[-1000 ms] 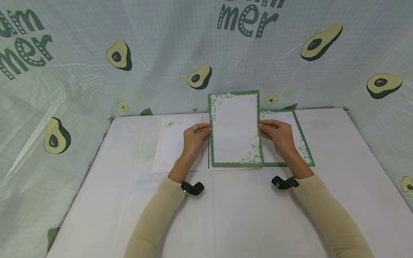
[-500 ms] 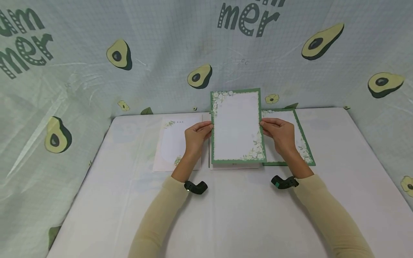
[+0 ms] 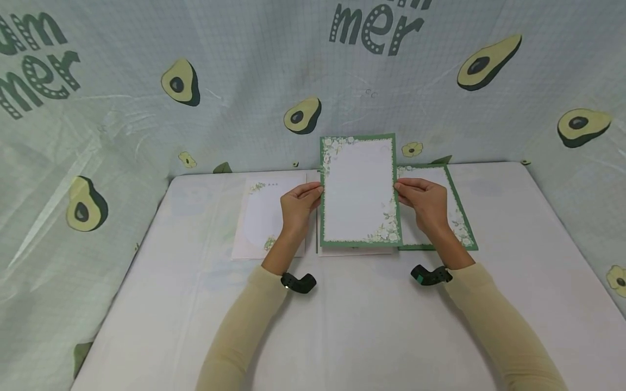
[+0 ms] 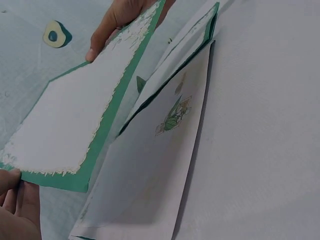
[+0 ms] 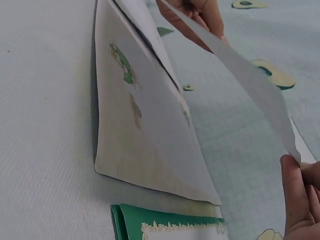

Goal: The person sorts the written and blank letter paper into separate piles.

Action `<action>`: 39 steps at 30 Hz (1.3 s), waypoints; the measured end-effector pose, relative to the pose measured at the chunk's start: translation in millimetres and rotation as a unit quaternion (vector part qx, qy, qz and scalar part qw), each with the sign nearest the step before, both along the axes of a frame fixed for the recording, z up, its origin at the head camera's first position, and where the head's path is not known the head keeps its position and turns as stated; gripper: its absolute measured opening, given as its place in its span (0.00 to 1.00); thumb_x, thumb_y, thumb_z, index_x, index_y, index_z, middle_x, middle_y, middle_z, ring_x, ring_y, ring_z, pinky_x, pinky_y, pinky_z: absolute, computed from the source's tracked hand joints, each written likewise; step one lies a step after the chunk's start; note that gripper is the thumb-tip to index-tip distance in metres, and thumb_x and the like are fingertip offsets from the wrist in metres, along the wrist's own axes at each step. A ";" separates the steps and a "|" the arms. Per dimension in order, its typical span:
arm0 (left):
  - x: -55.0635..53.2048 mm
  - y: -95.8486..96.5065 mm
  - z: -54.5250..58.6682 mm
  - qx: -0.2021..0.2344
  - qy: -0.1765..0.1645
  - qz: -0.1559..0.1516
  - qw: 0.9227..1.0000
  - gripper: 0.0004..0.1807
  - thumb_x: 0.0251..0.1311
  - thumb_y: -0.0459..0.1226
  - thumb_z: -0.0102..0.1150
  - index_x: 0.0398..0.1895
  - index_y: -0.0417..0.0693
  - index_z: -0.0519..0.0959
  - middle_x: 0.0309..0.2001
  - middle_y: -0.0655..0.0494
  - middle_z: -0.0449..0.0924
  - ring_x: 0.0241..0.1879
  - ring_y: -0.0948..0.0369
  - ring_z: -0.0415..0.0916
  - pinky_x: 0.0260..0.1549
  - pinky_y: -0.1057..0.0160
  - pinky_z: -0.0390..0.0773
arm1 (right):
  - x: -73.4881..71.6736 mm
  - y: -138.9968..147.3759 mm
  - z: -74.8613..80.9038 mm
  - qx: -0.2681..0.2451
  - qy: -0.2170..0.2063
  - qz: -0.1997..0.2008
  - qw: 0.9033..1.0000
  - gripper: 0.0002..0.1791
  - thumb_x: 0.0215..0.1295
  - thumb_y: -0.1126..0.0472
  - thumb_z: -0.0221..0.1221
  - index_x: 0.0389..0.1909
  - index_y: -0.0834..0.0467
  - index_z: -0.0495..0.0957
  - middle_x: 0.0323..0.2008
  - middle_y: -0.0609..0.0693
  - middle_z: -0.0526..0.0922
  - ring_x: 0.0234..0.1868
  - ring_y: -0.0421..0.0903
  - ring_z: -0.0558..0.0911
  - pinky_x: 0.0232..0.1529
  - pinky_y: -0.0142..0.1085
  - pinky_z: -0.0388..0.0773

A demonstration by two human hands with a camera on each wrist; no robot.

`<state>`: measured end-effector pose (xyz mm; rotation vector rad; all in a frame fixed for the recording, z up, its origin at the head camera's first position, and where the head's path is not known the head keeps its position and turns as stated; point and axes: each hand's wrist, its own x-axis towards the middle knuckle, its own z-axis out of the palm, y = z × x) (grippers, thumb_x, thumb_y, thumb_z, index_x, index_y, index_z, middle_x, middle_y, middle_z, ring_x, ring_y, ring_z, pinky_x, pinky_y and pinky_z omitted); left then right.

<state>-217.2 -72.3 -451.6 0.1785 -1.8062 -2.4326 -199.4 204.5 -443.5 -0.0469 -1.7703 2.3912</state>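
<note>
One green-bordered sheet (image 3: 359,190) is held up between the left hand (image 3: 296,209) and the right hand (image 3: 427,205), each pinching a side edge about halfway up. It is tilted and clear of a pale page (image 4: 145,180) on the table (image 3: 371,326). Another green-bordered paper (image 3: 456,214) lies partly hidden behind the right hand, a flower-printed page (image 3: 256,212) beside the left.

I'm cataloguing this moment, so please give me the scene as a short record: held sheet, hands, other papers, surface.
Held sheet: green border, flowers in opposite corners, raised
Left hand: pinches its left edge
Right hand: pinches its right edge
Below it: pale paper
To its left: pink-edged paper
To its right: green-bordered paper
Surface: white table
</note>
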 end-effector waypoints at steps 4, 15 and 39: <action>-0.6 -0.3 0.0 0.007 0.001 0.001 1.000 0.10 0.61 0.25 0.68 0.45 0.30 0.85 0.34 0.52 0.89 0.35 0.62 0.87 0.45 0.56 0.87 | 0.0 0.9 1.2 -0.002 0.003 0.007 1.000 0.09 0.62 0.72 0.68 0.42 0.71 0.84 0.34 0.51 0.90 0.36 0.41 0.89 0.41 0.32 0.86; -1.8 0.7 2.1 0.024 0.002 0.006 1.000 0.09 0.61 0.24 0.67 0.45 0.30 0.84 0.33 0.53 0.89 0.33 0.64 0.86 0.35 0.69 0.86 | 0.4 2.1 2.7 -0.007 0.007 0.020 1.000 0.09 0.62 0.73 0.69 0.42 0.70 0.85 0.34 0.52 0.90 0.35 0.42 0.89 0.39 0.32 0.87; -5.6 35.4 4.1 0.050 0.006 -0.047 0.998 0.11 0.61 0.22 0.66 0.46 0.27 0.83 0.33 0.52 0.88 0.38 0.62 0.87 0.44 0.62 0.87 | 11.7 37.1 5.6 0.039 -0.003 -0.025 0.999 0.07 0.61 0.69 0.70 0.40 0.67 0.86 0.33 0.50 0.90 0.34 0.42 0.89 0.38 0.32 0.87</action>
